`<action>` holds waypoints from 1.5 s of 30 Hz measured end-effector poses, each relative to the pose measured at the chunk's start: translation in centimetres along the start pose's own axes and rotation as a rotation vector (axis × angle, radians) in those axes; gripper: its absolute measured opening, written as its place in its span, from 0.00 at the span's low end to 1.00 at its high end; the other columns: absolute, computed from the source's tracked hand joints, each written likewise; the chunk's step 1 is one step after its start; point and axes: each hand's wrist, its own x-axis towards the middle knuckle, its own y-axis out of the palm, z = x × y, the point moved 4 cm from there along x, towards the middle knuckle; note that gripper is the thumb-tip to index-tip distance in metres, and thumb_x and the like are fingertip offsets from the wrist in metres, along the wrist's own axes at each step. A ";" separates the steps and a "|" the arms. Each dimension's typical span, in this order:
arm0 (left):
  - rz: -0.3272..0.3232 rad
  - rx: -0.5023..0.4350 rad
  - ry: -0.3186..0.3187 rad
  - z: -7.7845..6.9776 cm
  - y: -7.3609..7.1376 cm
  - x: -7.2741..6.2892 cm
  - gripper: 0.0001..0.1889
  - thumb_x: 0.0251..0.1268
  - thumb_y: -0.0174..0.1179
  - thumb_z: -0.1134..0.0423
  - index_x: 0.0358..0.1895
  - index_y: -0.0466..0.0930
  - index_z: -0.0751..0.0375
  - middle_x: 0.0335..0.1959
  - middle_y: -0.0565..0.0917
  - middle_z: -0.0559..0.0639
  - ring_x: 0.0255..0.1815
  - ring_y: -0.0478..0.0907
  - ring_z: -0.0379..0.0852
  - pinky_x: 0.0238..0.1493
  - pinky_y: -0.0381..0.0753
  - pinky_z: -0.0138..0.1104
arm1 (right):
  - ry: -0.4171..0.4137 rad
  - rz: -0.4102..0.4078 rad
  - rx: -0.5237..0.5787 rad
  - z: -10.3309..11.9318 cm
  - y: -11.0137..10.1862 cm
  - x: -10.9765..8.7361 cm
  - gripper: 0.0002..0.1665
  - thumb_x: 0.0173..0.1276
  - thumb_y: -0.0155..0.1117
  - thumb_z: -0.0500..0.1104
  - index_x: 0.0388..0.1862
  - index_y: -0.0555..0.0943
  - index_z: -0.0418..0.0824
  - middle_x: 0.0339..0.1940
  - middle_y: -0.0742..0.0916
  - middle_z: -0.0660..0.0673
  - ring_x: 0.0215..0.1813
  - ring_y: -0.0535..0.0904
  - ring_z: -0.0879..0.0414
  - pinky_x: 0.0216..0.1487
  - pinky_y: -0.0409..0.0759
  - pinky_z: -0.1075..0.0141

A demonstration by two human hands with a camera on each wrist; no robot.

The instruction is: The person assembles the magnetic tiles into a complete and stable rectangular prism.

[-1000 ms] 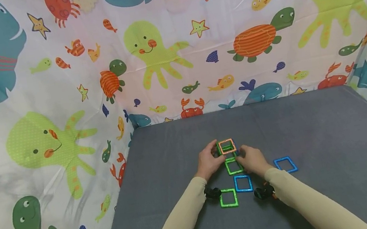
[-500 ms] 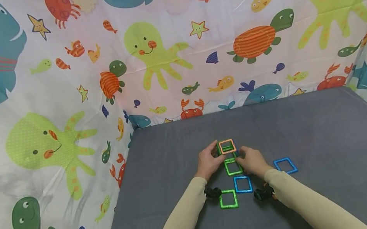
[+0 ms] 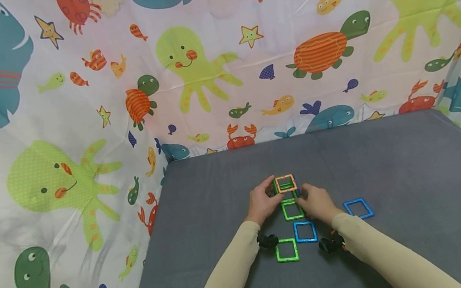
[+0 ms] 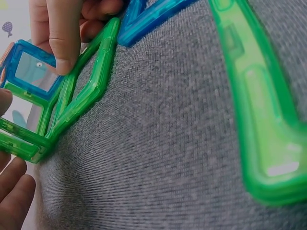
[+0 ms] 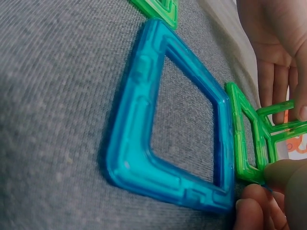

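Observation:
A small box of magnetic tiles (image 3: 286,184) stands upright on the grey cloth, with an orange tile on top and green and blue sides. Flat against its near side lies a green magnetic tile (image 3: 293,210). From the left, my left hand (image 3: 263,202) holds the box, its thumb at the near side and fingers along the left wall. My right hand (image 3: 319,202) grips the lower right of the box; in the left wrist view its thumb (image 4: 64,45) presses near the blue side tile (image 4: 36,69). The far sides of the box are hidden.
Nearer me lie a flat blue tile (image 3: 305,232) and another green tile (image 3: 287,250). One more blue tile (image 3: 358,208) lies beyond my right wrist. Grey cloth (image 3: 424,234) covers the table; a sea-animal curtain (image 3: 214,92) hangs behind and at the sides.
Almost nothing differs. Both hands stay around the box, which has shifted very slightly to the right against the flat green tile.

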 end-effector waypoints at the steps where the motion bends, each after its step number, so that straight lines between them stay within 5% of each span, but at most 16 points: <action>1: 0.000 0.001 -0.001 0.0 0.0 0.0 0.33 0.64 0.68 0.60 0.74 0.72 0.56 0.63 0.84 0.57 0.60 0.85 0.53 0.59 0.84 0.47 | 0.001 0.000 -0.001 0.0 0.0 0.0 0.23 0.73 0.63 0.43 0.61 0.75 0.32 0.22 0.84 0.43 0.19 0.80 0.57 0.22 0.81 0.65; 14: -0.001 -0.021 -0.006 0.1 0.1 -0.2 0.33 0.66 0.65 0.60 0.75 0.70 0.56 0.60 0.85 0.57 0.57 0.85 0.52 0.58 0.84 0.47 | 0.006 0.009 0.003 0.0 0.2 0.0 0.24 0.73 0.63 0.43 0.62 0.75 0.32 0.27 0.85 0.42 0.21 0.81 0.56 0.23 0.83 0.64; 25: 0.007 -0.143 -0.026 0.5 0.5 -0.1 0.34 0.66 0.65 0.63 0.76 0.68 0.58 0.68 0.80 0.59 0.66 0.81 0.54 0.60 0.84 0.44 | -0.007 0.000 -0.017 -0.1 0.3 0.2 0.23 0.73 0.62 0.44 0.61 0.75 0.32 0.23 0.85 0.43 0.19 0.80 0.57 0.22 0.80 0.64; 33: 0.080 -0.168 -0.035 1.0 -0.5 -0.9 0.40 0.64 0.61 0.67 0.80 0.59 0.54 0.73 0.73 0.63 0.69 0.78 0.58 0.63 0.82 0.48 | -0.030 0.008 0.003 -0.2 0.3 0.1 0.22 0.72 0.63 0.44 0.59 0.76 0.32 0.25 0.85 0.42 0.20 0.81 0.57 0.22 0.82 0.64; 40: 0.043 0.004 0.035 0.0 -2.4 -3.1 0.28 0.64 0.58 0.65 0.70 0.72 0.59 0.61 0.81 0.61 0.59 0.82 0.55 0.58 0.83 0.46 | -0.063 0.019 0.009 -0.4 0.0 0.0 0.23 0.74 0.62 0.43 0.61 0.75 0.31 0.27 0.86 0.41 0.20 0.81 0.57 0.23 0.82 0.63; 45: 0.141 0.239 0.184 -1.3 -2.3 -5.7 0.18 0.64 0.63 0.63 0.57 0.81 0.59 0.52 0.84 0.57 0.50 0.82 0.50 0.53 0.82 0.38 | -0.037 0.010 -0.007 -0.1 0.0 0.0 0.22 0.73 0.62 0.43 0.60 0.75 0.31 0.31 0.86 0.39 0.22 0.81 0.57 0.24 0.82 0.63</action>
